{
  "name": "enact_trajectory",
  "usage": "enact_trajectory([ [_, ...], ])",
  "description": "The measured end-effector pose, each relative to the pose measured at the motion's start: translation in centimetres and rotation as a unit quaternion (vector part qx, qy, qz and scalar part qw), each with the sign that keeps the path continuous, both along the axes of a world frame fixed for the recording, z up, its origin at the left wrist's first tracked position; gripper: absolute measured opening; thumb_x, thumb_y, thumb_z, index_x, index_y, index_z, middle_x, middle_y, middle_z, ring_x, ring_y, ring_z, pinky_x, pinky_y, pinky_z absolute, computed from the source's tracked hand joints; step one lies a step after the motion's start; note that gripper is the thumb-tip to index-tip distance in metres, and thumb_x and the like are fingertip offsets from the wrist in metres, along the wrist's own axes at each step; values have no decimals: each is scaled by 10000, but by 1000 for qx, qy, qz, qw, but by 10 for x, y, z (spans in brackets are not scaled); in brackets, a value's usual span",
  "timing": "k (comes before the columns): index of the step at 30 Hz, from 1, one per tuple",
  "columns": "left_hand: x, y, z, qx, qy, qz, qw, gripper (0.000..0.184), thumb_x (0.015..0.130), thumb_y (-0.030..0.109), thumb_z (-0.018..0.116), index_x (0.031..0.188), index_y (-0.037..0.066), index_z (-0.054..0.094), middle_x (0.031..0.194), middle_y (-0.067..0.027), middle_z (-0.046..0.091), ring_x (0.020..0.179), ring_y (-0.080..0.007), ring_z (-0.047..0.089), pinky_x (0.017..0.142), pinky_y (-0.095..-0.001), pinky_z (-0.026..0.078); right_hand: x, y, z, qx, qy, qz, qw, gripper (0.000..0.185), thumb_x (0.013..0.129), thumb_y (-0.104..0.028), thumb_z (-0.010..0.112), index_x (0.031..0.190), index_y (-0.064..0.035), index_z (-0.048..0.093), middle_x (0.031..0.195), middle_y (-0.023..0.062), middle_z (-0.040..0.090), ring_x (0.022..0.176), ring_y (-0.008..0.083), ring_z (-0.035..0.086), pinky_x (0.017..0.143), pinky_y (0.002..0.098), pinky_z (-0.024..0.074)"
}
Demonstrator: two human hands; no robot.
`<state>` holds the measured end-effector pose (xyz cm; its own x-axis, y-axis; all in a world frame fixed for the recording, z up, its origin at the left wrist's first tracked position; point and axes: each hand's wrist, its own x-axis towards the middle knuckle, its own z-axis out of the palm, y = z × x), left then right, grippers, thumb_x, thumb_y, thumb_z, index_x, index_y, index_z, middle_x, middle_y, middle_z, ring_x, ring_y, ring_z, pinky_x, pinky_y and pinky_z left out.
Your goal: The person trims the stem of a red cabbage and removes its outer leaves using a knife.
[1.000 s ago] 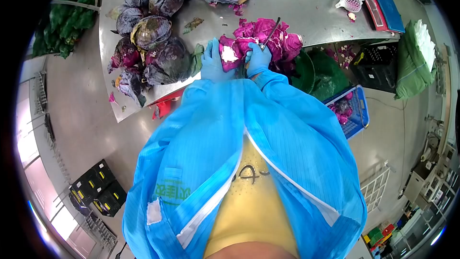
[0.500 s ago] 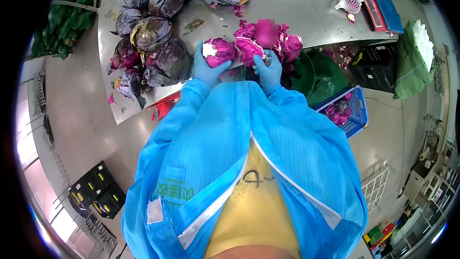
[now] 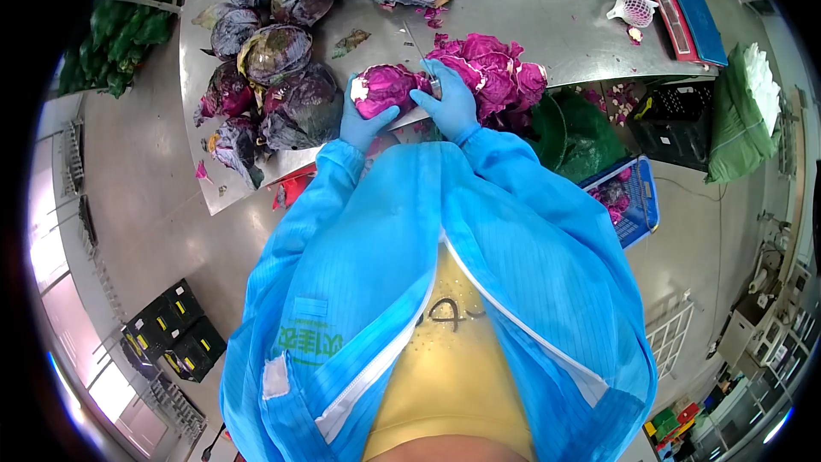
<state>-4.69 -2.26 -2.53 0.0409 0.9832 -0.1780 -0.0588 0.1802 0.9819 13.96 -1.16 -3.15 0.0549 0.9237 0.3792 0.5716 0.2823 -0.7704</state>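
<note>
My left hand (image 3: pixel 363 122), in a blue glove, is wrapped round the left side of a red cabbage (image 3: pixel 382 91) with a pale patch on its surface. The cabbage is held above the near edge of the steel table. My right hand (image 3: pixel 453 107), also gloved, is closed against the right end of the cabbage. A small grey metal piece (image 3: pixel 435 85) shows between its thumb and fingers; its full shape is hidden. Just beyond and right of this hand lies a heap of loose purple cabbage leaves (image 3: pixel 496 73).
Several dark unpeeled red cabbages (image 3: pixel 299 111) are piled on the steel table (image 3: pixel 530 17) at left. A white mesh cup (image 3: pixel 633 8) and a blue-and-red folder (image 3: pixel 691 17) lie at right. Below are a green sack (image 3: pixel 590 137), a blue crate (image 3: pixel 646 205) and a black crate (image 3: pixel 671 124).
My right hand has moved slightly left and up onto the cabbage. The large leaf piece beside it no longer shows there. My left hand keeps its hold, and the cabbage has turned somewhat.
</note>
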Motion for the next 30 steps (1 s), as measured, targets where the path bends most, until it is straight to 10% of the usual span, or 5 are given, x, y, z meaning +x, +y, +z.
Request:
enact_trajectory([
  [3, -10, 2, -28, 64, 58, 62, 994, 1174, 548, 224, 881, 1405, -5, 113, 1311, -156, 398, 1190, -250, 445, 989, -349, 398, 0, 6, -13, -322, 269, 76, 905, 447, 749, -296, 702, 1107, -52, 589, 1007, 115, 637, 866, 207, 618, 763, 319, 486],
  [9, 16, -6, 5, -10, 146, 146, 978, 939, 614, 232, 854, 1314, -43, 291, 1240, -148, 464, 1108, -257, 510, 940, -337, 444, -3, -5, -19, -302, 195, 44, 932, 333, 722, -302, 701, 933, -53, 636, 838, 121, 645, 760, 219, 621, 706, 343, 486],
  [17, 12, -1, 14, -247, -211, 83, 942, 662, 737, 310, 737, 1267, 62, 428, 1193, -151, 524, 1089, -269, 541, 872, -430, 497, 52, -15, 8, -346, 410, -2, 844, 148, 756, -89, 676, 868, -31, 597, 633, 5, 541, 467, 82, 468, 424, 237, 380],
  [25, 29, 0, 46, -309, -372, -45, 874, 732, 771, 536, 621, 1335, 137, 378, 1335, -101, 441, 1197, -280, 466, 979, -461, 417, 102, -35, 14, -166, -43, -180, 968, 311, 710, -230, 727, 940, -53, 614, 832, 83, 601, 726, 188, 607, 654, 334, 488],
  [30, 36, -2, 47, -295, -373, -108, 873, 686, 808, 472, 595, 1338, 106, 360, 1295, -127, 471, 1172, -296, 477, 982, -455, 406, 71, -34, 34, -180, 233, -92, 951, 419, 741, -346, 724, 1027, -57, 619, 907, 93, 633, 839, 191, 609, 774, 316, 477],
])
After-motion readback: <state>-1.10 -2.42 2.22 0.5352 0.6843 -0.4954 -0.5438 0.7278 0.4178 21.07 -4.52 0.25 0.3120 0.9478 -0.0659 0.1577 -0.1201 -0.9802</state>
